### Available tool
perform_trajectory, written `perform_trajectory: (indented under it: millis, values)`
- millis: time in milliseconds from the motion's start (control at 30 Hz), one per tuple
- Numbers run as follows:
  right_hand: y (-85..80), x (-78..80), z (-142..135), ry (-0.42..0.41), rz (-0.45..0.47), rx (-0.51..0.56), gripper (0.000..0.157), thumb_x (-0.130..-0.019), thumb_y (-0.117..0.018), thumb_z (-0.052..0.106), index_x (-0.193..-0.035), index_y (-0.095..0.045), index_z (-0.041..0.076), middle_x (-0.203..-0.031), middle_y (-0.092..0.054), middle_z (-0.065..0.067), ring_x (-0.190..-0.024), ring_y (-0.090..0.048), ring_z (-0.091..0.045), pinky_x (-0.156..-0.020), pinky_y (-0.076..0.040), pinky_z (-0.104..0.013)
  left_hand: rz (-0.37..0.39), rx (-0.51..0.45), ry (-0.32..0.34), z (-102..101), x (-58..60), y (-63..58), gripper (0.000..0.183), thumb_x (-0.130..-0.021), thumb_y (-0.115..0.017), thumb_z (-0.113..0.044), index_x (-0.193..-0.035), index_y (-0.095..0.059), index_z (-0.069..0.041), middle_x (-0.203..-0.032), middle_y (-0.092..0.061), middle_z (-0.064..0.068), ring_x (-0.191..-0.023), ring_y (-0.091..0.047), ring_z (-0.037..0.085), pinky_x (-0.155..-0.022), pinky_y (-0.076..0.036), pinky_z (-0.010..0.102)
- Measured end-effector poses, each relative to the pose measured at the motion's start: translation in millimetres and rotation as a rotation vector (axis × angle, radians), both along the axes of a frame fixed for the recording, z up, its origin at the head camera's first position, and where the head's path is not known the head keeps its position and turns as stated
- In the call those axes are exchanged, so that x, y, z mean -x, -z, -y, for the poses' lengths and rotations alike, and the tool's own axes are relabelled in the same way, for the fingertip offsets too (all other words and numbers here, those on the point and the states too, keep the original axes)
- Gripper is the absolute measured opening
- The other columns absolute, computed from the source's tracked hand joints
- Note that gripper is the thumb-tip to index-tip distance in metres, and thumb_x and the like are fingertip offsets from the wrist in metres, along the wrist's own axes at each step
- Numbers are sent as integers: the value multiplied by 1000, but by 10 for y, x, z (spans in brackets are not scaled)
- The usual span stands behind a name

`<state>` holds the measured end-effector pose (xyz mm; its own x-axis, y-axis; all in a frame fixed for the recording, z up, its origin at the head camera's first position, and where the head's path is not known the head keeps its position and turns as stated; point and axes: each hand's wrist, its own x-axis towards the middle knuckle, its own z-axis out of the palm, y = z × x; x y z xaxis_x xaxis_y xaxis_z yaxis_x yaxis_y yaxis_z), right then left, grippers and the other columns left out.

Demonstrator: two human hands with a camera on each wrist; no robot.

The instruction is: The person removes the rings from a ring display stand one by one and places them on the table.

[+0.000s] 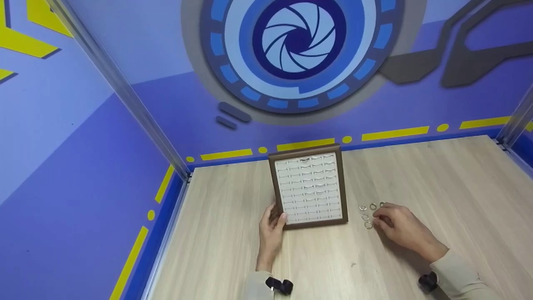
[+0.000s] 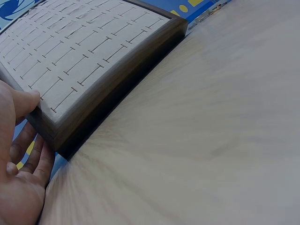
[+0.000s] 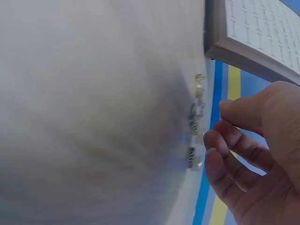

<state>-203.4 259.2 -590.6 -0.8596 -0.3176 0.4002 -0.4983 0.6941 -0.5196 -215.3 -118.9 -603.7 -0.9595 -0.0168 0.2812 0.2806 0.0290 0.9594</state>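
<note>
A brown-framed ring display board (image 1: 310, 198) with a white padded face and rows of slits stands tilted on the table. My left hand (image 1: 271, 233) grips its lower left corner, thumb (image 2: 28, 101) on the front and the other fingers behind. A silvery ring (image 1: 305, 160) sits in a slit of the top row. To the board's right, several loose rings lie on the table, among them a silvery ring (image 1: 368, 225) and a darker ring (image 1: 373, 206). Right over them is my right hand (image 1: 402, 227), fingers loosely bent; no ring shows between thumb and fingertips.
The wooden table (image 1: 225, 258) runs back to a blue and purple printed wall (image 1: 175, 108). A metal corner post (image 1: 125, 98) rises at the left. Each wrist carries a black band, such as the band (image 1: 280, 286) on the left.
</note>
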Motion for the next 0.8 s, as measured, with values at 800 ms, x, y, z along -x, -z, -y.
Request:
perform_trajectory:
  millis: [800]
  values:
    - [-526, 356, 723, -43, -261, 154, 15, -83, -76, -3, -97, -74, -1, -91, -70, -8, -76, -64, -19, -60, -58, -35, 25, 4, -17, 0, -19, -11, 49, -97, -63, -2, -143, -48, 2, -130, -60, 17, -119, -58, 32, -105, -51, 36]
